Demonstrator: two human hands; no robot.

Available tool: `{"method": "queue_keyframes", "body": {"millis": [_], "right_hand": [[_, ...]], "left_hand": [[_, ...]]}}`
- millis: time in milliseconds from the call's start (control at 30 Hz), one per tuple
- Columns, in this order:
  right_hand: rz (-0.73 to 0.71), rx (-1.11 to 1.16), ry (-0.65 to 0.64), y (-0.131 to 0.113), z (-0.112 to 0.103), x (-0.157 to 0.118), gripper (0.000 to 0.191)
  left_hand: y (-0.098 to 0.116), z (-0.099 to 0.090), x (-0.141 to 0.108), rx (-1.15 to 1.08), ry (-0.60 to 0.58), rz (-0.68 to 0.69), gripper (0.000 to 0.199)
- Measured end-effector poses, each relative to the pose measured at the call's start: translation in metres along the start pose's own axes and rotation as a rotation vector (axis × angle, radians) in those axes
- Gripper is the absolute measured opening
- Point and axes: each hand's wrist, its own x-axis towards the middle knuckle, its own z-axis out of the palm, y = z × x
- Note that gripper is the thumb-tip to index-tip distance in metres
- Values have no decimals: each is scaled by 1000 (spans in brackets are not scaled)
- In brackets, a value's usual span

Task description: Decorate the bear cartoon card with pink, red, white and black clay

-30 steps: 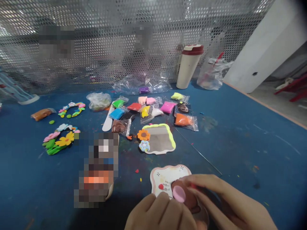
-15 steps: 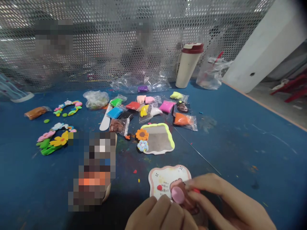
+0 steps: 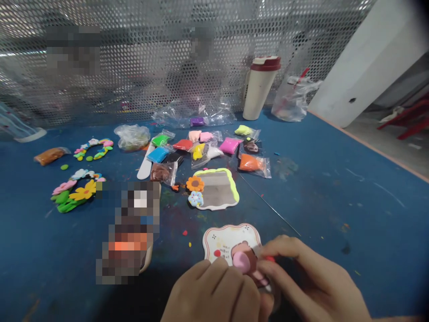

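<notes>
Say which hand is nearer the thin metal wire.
Right: the right hand sits just below the end of the thin metal wire; the left hand lies farther down-left.

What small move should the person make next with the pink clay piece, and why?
Probably press the pink clay disc gently onto the brown clay. The disc sits near that piece's edge, the right hand seems to hold the brown clay, and the left hand is close by, above the printed card.
</notes>
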Motion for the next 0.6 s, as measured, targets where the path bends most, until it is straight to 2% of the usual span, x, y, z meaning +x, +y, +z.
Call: {"method": "queue_keyframes", "body": {"millis": [133,267,433,600], "right_hand": [[27,4,26,-1,2,-1,13],[67,6,-46,-1,3,-1,12],[80,-30,33,3,5,2,10],[102,-60,15,9,10,5,9]], "left_hand": [[1,0,1,18,20,-22,24],[2,-1,3,42,38,-53,25],[1,-5,4,34,18,-126,23],[-4,-15,-1,-60,-24,-210,21]]}}
